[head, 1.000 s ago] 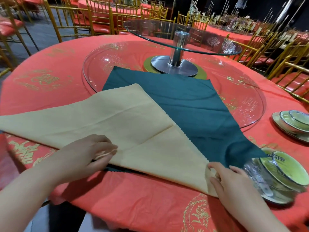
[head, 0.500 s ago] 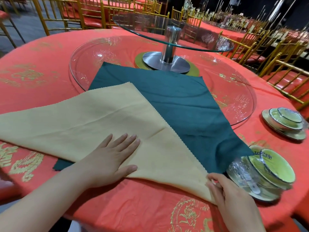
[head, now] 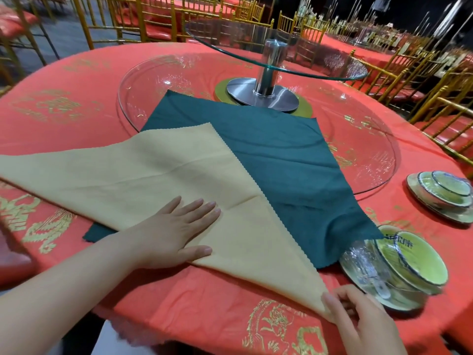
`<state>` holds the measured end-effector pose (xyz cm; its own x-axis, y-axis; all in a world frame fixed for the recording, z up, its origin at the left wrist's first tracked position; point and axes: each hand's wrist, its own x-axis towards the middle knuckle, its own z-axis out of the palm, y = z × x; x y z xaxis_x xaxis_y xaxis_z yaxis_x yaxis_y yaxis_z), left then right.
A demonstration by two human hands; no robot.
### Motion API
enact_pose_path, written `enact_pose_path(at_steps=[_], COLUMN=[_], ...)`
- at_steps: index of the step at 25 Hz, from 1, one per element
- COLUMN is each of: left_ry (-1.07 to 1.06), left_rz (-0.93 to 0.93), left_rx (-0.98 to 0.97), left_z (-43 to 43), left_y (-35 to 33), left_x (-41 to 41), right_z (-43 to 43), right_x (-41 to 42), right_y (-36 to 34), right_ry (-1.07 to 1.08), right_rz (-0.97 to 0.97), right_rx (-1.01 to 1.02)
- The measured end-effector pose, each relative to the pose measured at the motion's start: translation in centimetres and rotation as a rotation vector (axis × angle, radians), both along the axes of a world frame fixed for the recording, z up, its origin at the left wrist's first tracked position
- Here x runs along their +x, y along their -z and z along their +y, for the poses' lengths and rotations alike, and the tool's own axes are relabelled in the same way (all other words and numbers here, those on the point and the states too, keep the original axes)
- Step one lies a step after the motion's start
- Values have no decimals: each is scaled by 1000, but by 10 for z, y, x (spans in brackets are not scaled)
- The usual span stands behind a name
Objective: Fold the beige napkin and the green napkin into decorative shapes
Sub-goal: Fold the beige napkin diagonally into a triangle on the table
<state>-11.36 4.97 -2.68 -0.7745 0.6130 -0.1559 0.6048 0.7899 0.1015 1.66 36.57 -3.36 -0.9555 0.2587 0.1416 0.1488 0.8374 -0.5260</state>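
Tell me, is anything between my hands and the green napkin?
Yes, the beige napkin. It covers the near left part of the green napkin; the left hand presses flat on it and the right hand pinches its near corner. The green's far right part lies bare.

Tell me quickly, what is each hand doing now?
Left hand: open, flat on the beige napkin.
Right hand: pinching the beige napkin's near corner.

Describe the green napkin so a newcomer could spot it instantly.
On the round red table, look in front of the central metal post. The green napkin lies flat there, partly under the beige napkin; it alone is dark teal.
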Motion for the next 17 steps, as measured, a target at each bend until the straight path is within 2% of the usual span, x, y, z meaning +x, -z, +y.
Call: enact_pose_path(at_steps=[4, 9, 17], left_ry=[-16, -40, -108], left_rz=[21, 6, 12], left_rx=[0, 21, 12], left_z=[4, 2, 17], left_y=[3, 8, 7], left_x=[1, -1, -4], right_z=[-3, -9, -8], right_x=[-1, -1, -4], right_y=[-2, -5, -9], right_ry=[9, -5, 82], right_rz=[63, 125, 75], right_rx=[85, 16, 117])
